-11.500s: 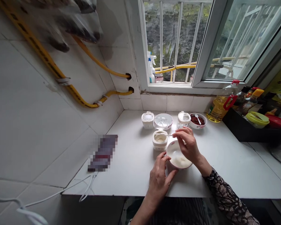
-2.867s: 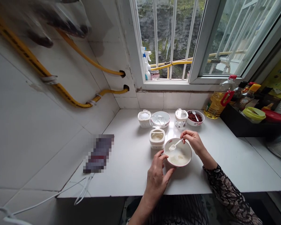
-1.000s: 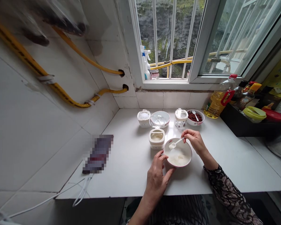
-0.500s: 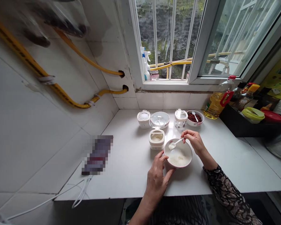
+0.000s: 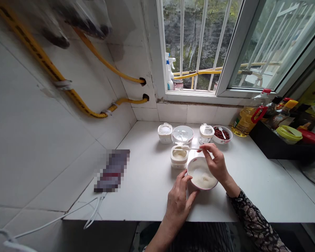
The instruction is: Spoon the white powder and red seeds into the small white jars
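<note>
My right hand [image 5: 214, 162] pinches the handle of a small white spoon [image 5: 190, 148]. The spoon's head is over the open mouth of a square white jar [image 5: 179, 162] that has pale powder or grains inside. Around the near left rim of a white bowl [image 5: 196, 168], the fingers and thumb of my left hand [image 5: 180, 196] are wrapped. Off-white, powdery stuff lies in the bottom of this bowl, partly hidden by my right hand.
Behind stand a lidded jar of white contents [image 5: 165, 133], a pale bowl [image 5: 188, 132], another clear-lidded jar [image 5: 206, 133] and a bowl of dark red beans [image 5: 222, 138] with a spoon. An oil bottle [image 5: 248, 117] stands beside a black condiment box [image 5: 267, 140]. A white cable [image 5: 94, 210] crosses the counter's left edge.
My right hand has raised the spoon out of the bowl and moved it left, over the open jar. My left hand still holds the bowl. The whole view has shifted slightly.
</note>
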The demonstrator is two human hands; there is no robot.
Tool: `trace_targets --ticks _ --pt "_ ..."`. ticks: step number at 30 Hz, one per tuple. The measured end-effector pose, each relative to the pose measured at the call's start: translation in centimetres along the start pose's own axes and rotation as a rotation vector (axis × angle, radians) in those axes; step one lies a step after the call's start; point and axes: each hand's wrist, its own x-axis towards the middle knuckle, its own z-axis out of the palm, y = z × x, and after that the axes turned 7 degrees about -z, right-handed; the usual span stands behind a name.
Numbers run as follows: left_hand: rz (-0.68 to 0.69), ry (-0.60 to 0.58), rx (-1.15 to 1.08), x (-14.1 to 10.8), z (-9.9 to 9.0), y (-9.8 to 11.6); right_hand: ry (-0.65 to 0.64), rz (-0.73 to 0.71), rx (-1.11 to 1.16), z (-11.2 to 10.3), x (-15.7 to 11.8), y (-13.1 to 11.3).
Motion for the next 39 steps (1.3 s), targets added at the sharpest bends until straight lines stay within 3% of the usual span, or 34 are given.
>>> trace_targets --ticks 2,4,9,11,15,18,21,25,32,39 --pt "0.0 0.0 0.001 0.0 0.0 0.0 -0.11 -0.225 -0.134 0.4 -0.1 -0.3" --pt "-0.002 0.001 0.004 0.0 0.0 0.0 -0.158 -0.327 -0.187 0.4 -0.1 -0.5" --pt "0.001 0.002 0.011 0.0 0.0 0.0 0.014 -0.131 -0.163 -1.4 -0.1 -0.2" --pt "0.006 0.0 0.018 0.0 -0.1 0.0 0.009 -0.047 -0.166 -2.5 -0.2 0.2" --pt "0.009 0.001 0.034 0.0 -0.1 0.0 -0.181 -0.087 -0.283 -3.7 -0.3 1.0" --pt "0.008 -0.004 0.035 -0.1 -0.1 0.0 -0.334 -0.143 -0.323 -3.0 -0.6 0.9" --pt "0.008 -0.004 0.036 -0.1 -0.1 0.0 -0.402 -0.124 -0.228 -1.8 -1.0 0.5" --pt "-0.001 -0.012 0.034 -0.1 -0.2 0.0 -0.318 0.016 -0.105 -1.5 -1.0 0.4" --pt "-0.004 -0.016 0.03 -0.1 -0.2 0.2 -0.12 0.451 0.181 -2.6 -0.3 0.9" --pt "-0.007 -0.018 0.027 -0.1 -0.2 0.2 -0.083 0.542 0.283 -2.4 -0.1 1.0"
